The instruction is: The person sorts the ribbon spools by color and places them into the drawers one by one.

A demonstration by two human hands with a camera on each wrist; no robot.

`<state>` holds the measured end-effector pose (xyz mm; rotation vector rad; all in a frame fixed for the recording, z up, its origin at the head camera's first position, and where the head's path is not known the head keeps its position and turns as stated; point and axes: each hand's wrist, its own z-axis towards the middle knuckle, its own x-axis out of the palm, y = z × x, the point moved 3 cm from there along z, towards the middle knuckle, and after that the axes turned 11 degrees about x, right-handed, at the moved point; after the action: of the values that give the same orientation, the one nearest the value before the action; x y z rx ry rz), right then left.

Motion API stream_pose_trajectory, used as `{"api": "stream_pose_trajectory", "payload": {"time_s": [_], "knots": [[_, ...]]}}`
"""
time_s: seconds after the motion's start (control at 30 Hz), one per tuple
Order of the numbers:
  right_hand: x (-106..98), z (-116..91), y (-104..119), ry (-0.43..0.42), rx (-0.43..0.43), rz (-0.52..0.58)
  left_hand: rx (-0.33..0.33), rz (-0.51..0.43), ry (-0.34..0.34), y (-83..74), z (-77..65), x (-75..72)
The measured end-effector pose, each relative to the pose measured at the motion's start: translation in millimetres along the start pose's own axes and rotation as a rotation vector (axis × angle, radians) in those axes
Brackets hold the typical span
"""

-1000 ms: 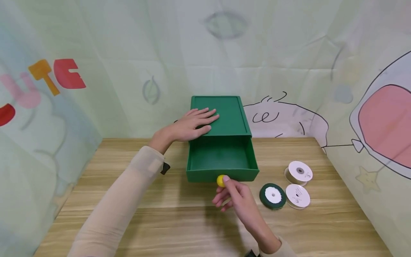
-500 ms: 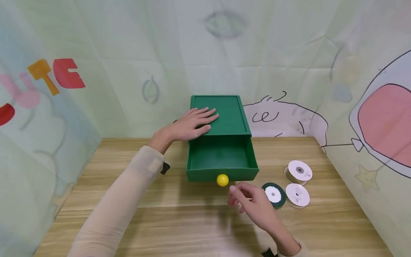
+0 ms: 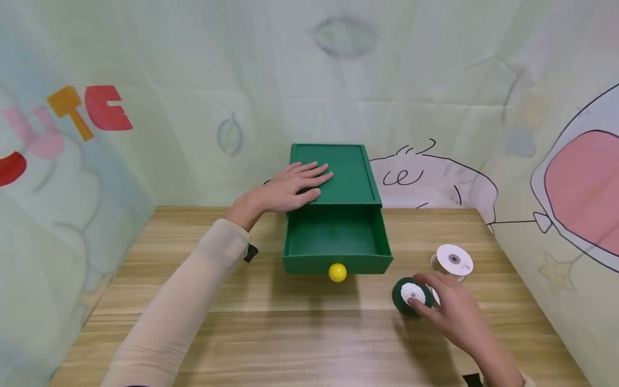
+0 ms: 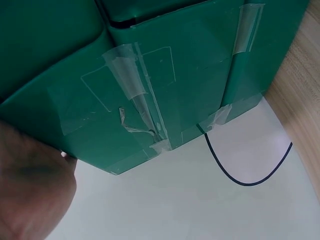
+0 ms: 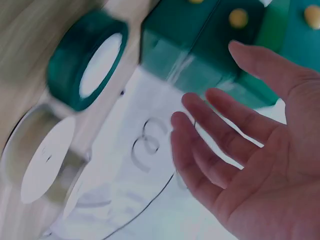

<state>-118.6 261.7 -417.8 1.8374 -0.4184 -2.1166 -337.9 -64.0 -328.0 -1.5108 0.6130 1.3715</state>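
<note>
My left hand (image 3: 290,189) lies with spread fingers on top of the green drawer box (image 3: 352,174). Below it, the drawer (image 3: 304,264) is pulled out, with nothing seen inside, and a yellow ball knob (image 3: 337,272) on its front. At the right, my right hand (image 3: 456,312) is over the green ribbon spool (image 3: 400,301), thumb and fingers apart around it in the head view. In the right wrist view, the fingers (image 5: 225,135) are loosely bent with nothing between them, and the spool stands apart from them.
A white-sided spool (image 3: 454,259) stands behind the right hand. Another white spool (image 3: 436,296) is mostly covered by that hand. In the left wrist view, clear tape (image 4: 125,75) runs along the green box. A printed cloth (image 3: 193,107) hangs behind the wooden table (image 3: 271,344).
My right hand has let go of the yellow knob and moved right to the green ribbon spool. My left hand has stayed on the box, and the drawer remains pulled out.
</note>
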Motion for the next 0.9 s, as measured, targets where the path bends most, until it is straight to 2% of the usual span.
{"api": "stream_pose_trajectory", "payload": {"time_s": [0.23,0.5,0.9], "knots": [[16,1,-23,-0.017,-0.027,-0.031,-0.023,-0.01,0.009,-3.0,-2.4,-0.9],[29,0,-29,-0.078,-0.045,-0.007,-0.035,-0.013,0.011,-2.0,-0.6,-0.9],[35,6,-34,0.032,-0.037,-0.038,-0.027,-0.002,0.006,-3.2,-0.9,-1.4]]}}
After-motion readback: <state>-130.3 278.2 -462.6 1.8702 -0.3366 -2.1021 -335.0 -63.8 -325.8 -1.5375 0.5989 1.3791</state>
